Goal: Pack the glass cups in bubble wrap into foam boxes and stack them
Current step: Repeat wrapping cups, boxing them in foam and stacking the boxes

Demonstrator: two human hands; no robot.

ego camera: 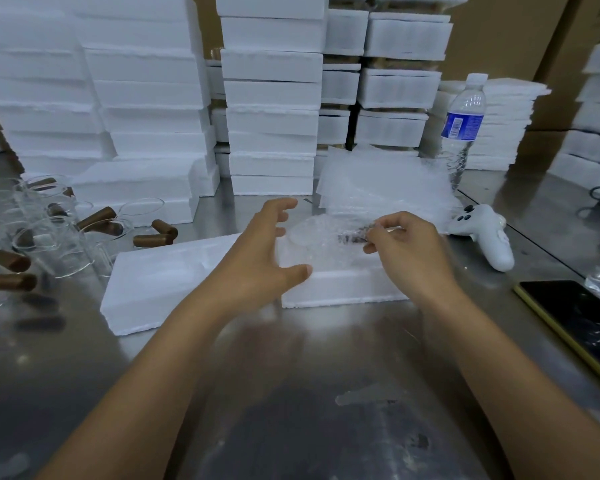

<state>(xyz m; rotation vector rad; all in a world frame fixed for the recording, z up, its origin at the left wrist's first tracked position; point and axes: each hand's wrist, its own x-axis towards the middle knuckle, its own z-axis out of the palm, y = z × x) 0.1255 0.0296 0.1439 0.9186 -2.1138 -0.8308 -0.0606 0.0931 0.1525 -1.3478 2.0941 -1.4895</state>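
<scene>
A steel table [326, 375] fills the view. Along its far edge stand tall stacks of white foam boxes [271, 98], several columns side by side. Near the table's middle lies an open foam box [340, 289], and a second foam piece [160, 278] lies flat just beside it on the left, touching it. Behind the open box, toward the far edge, rests a loose pile of bubble wrap sheets [385, 181]. At the left edge is a cluster of bare glass cups [49, 237] with brown handles, some upright and some tipped over.

The left hand [257, 251] hovers over the left end of the open box, its fingers spread and released, the thumb at the box's near rim. The right hand [406, 244] pinches the bubble wrap of the wrapped cup [326, 233], which lies on its side in the open box.

Toward the right edge stand a water bottle [463, 123], a white controller [482, 233] and a dark phone [575, 313].
</scene>
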